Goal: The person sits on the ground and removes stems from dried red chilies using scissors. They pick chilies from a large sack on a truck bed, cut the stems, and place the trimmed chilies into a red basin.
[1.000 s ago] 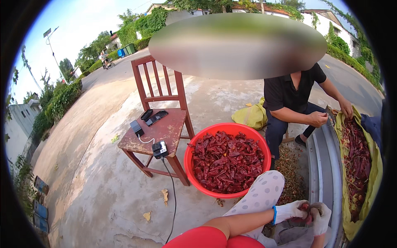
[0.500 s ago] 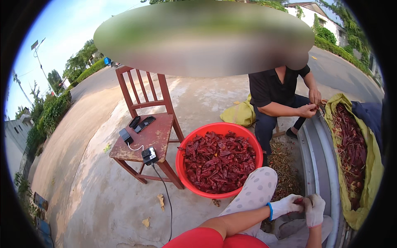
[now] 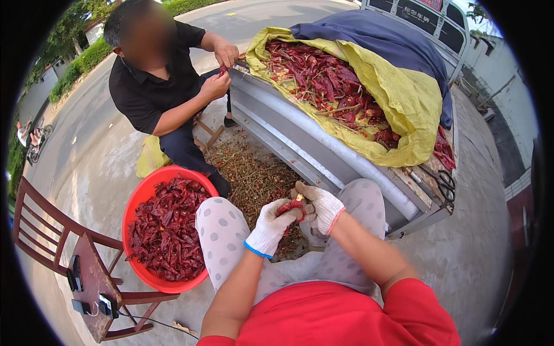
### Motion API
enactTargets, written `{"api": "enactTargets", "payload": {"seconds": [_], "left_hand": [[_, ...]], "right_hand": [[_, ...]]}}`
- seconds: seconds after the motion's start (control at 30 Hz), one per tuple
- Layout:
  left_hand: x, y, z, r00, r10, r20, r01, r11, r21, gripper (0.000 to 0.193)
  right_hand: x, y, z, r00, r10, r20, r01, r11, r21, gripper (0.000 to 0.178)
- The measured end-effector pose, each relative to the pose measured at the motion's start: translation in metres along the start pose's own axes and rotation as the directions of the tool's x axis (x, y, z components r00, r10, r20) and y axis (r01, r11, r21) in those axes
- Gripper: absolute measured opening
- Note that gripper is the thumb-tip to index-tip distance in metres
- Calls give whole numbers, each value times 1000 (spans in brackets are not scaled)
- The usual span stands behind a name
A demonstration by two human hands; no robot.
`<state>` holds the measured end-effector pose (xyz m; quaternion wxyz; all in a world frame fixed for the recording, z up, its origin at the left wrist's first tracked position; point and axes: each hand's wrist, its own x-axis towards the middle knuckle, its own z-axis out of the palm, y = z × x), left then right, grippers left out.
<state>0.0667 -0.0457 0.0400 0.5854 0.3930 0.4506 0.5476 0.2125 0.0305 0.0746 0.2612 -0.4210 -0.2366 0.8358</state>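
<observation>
My left hand (image 3: 271, 225), in a white knitted glove with a blue cuff, is closed on a dried red chili pepper (image 3: 297, 211). Close against it, my right hand (image 3: 321, 206), gloved with a pinkish-red cuff, has its fingers curled at the pepper's pale end. Both hands hover above the gap between my knees. To the left stands a red plastic basin (image 3: 131, 203), heaped with dried red peppers (image 3: 167, 230). Beyond my hands, an open yellow woven sack (image 3: 404, 95) spills out more peppers, with stalks among them, on a truck bed.
A person in black (image 3: 151, 86) sits opposite, also handling a pepper. Stems and scraps (image 3: 254, 173) litter the ground below the metal truck edge (image 3: 358, 170). Black-handled scissors (image 3: 446, 184) lie at the bed's corner. A wooden chair (image 3: 95, 277) at left carries small devices and a cable.
My view has swung right and down, bringing the sack and truck bed toward the middle and the basin to the left. My hands stay together at a pepper.
</observation>
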Motion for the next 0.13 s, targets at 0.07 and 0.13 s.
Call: {"api": "enactTargets", "payload": {"seconds": [0.07, 0.13], "left_hand": [[-2, 10, 5, 998, -52, 33, 52, 999, 1, 22], [-5, 1, 1, 993, -114, 38, 110, 990, 87, 26]], "right_hand": [[21, -4, -26, 993, -79, 89, 58, 973, 223, 26], [25, -21, -38, 984, -145, 105, 114, 960, 257, 26]]}}
